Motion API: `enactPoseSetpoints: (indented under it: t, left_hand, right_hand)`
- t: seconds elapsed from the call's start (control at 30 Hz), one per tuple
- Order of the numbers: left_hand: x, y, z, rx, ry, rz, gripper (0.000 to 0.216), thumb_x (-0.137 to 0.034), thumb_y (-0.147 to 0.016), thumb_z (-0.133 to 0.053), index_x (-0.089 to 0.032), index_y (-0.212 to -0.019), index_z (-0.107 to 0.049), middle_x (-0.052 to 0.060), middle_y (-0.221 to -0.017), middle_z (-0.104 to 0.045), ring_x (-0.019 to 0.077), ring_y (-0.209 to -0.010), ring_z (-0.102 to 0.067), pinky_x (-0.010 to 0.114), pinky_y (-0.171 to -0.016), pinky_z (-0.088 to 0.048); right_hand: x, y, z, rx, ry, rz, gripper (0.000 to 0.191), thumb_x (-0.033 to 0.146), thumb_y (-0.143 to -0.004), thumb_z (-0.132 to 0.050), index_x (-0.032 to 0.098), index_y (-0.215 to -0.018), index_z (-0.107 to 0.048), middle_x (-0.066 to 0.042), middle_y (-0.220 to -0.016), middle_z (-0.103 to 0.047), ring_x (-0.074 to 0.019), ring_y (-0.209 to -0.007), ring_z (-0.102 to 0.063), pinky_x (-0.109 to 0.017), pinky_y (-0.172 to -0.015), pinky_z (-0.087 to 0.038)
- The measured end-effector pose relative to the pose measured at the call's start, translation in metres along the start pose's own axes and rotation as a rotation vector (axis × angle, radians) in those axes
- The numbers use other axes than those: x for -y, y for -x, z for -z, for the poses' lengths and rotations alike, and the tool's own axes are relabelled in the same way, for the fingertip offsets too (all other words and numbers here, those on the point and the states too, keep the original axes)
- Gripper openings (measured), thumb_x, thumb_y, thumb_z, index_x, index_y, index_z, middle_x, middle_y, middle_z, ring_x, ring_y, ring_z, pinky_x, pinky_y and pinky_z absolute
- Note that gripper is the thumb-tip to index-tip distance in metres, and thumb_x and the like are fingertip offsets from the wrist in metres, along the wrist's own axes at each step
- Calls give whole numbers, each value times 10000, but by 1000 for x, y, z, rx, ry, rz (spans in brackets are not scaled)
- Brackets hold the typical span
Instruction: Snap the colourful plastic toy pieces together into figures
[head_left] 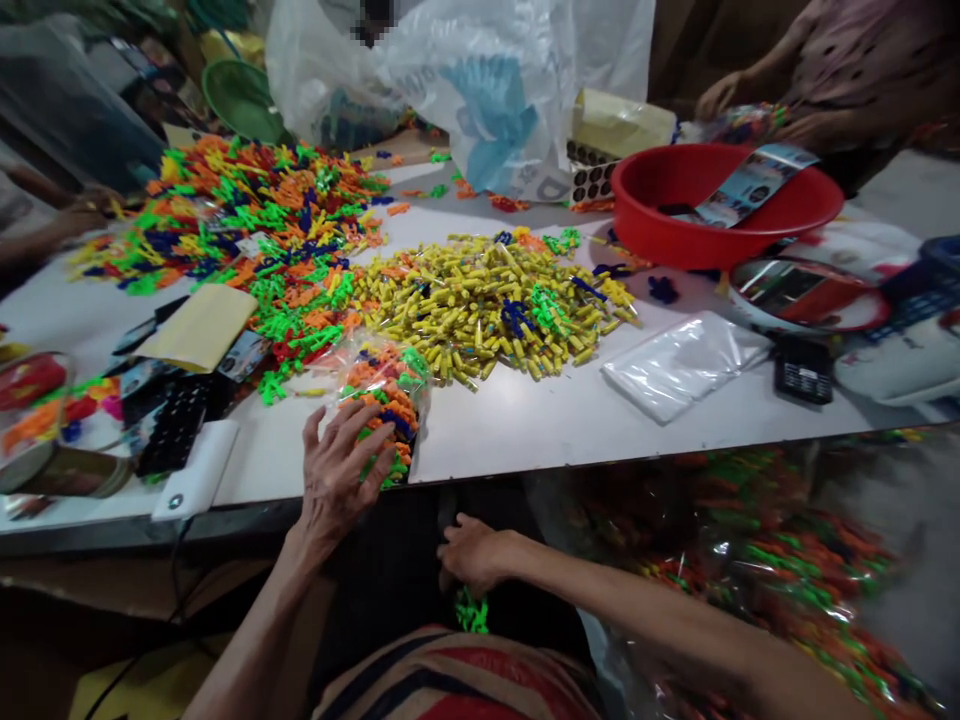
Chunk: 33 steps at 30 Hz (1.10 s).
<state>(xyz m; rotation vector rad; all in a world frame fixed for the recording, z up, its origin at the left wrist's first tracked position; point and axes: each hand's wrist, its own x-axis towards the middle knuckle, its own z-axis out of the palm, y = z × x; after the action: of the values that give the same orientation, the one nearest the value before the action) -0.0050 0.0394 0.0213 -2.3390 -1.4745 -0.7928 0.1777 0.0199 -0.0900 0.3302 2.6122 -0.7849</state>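
My left hand (341,465) lies over a clear plastic bag (382,365) at the table's front edge, its fingers spread and touching it. Small orange, green and blue plastic figures fill that bag. Below the table edge, over my lap, my right hand (476,553) has its fingers curled in; what they hold, if anything, is hidden. Bright green plastic figures (471,612) show just under it. Behind the bag spreads a heap of small yellow tube-like pieces (457,310), with a few blue and green figures on top.
A large pile of mixed figures (262,220) covers the back left. A red basin (720,240), flat clear bags (682,365) and a black phone (802,368) are at right. A white power strip (196,470) lies at left. Other people's hands are at both far sides.
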Motion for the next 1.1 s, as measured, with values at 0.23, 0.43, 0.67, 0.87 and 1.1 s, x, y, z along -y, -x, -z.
enactPoseSetpoints:
  t: [0.23,0.43,0.67,0.87,1.1]
  left_hand:
    - [5,6,-11,20,-4,-4,79,-225,-744,-622,-211,-820,-603,89,-1143,-641,247,-1083,-573,447,-974,-346]
    - [7,8,-13,-6,-17,-48,101,-198,-727,-618,-201,-812,-564,111,-1119,-649,242,-1051,-593,430,-943,-384]
    - [9,7,-13,16,-11,-82,94,-181,-738,-594,-199,-819,-551,118,-1131,-642,234,-1070,-585,410,-928,-415]
    - [9,8,-16,6,-19,-64,98,-186,-728,-601,-206,-814,-561,111,-1119,-649,237,-1058,-592,400,-903,-437]
    - [9,6,-13,25,-10,-52,43,-202,-734,-585,-202,-770,-562,107,-1102,-659,237,-1051,-600,396,-887,-453]
  right_hand:
    - [-12,54,15,-293,-476,5,326,133,-645,-555,255,-925,-669,26,-832,-651,-139,-714,-561,-212,-590,-367]
    - [-18,53,43,-914,-922,-277,133,162,-705,-450,180,-607,-538,48,-550,-457,-104,-530,-428,-211,-504,-321]
    - [-30,-7,46,-1278,-864,-335,22,174,-664,-506,193,-669,-496,13,-704,-487,-132,-641,-489,-237,-591,-402]
    - [-31,-8,49,-1285,-1016,-351,102,234,-659,-590,189,-733,-536,33,-690,-502,-125,-622,-497,-220,-554,-403]
    - [-27,8,63,-1243,-865,-423,72,250,-692,-593,191,-668,-559,30,-606,-536,-132,-580,-510,-226,-552,-391]
